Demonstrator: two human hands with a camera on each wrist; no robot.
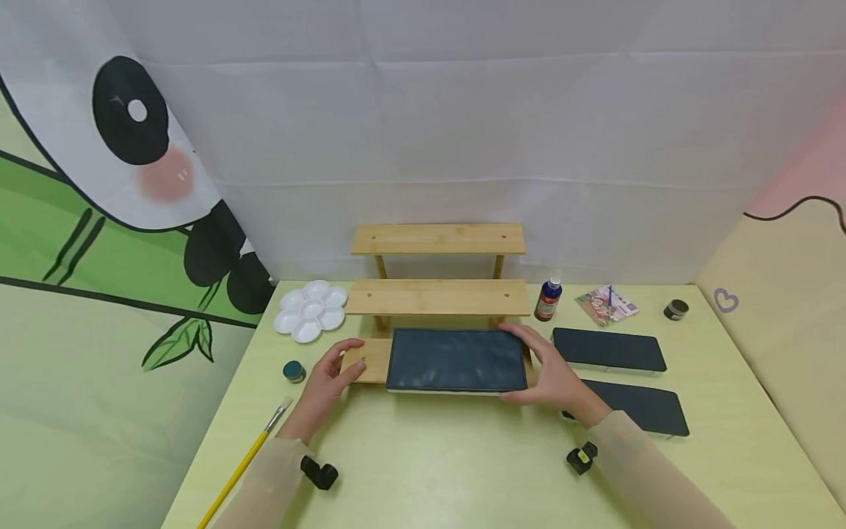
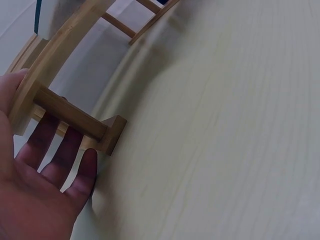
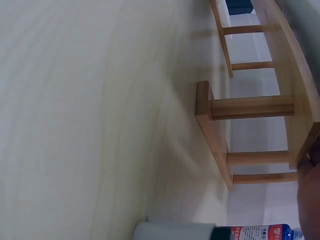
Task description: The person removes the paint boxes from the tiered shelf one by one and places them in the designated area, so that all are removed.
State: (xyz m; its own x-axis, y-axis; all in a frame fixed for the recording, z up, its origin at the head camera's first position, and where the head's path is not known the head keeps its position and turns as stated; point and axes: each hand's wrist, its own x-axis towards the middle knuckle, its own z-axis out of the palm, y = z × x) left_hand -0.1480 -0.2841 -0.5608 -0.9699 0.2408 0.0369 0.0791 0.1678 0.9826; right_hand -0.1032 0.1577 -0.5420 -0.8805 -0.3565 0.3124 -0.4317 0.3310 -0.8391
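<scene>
A three-tier wooden stand (image 1: 438,297) stands at the back middle of the table. Across its lowest step lies a dark-topped rectangular panel (image 1: 456,360) with a pale lower edge. My left hand (image 1: 327,386) grips the step's left end, thumb on top; in the left wrist view its other fingers reach below the wooden board (image 2: 52,55). With my right hand (image 1: 555,378) I hold the panel's right end, thumb at the front edge and fingers at the back. In the right wrist view only a blurred part of that hand (image 3: 309,200) shows, beside the board.
Right of the stand are two more dark-topped panels (image 1: 609,349), a blue bottle (image 1: 548,300), a printed card (image 1: 606,305) and a small dark jar (image 1: 676,309). On the left are a white flower-shaped palette (image 1: 311,310), a teal paint jar (image 1: 294,372) and a yellow-handled brush (image 1: 241,470).
</scene>
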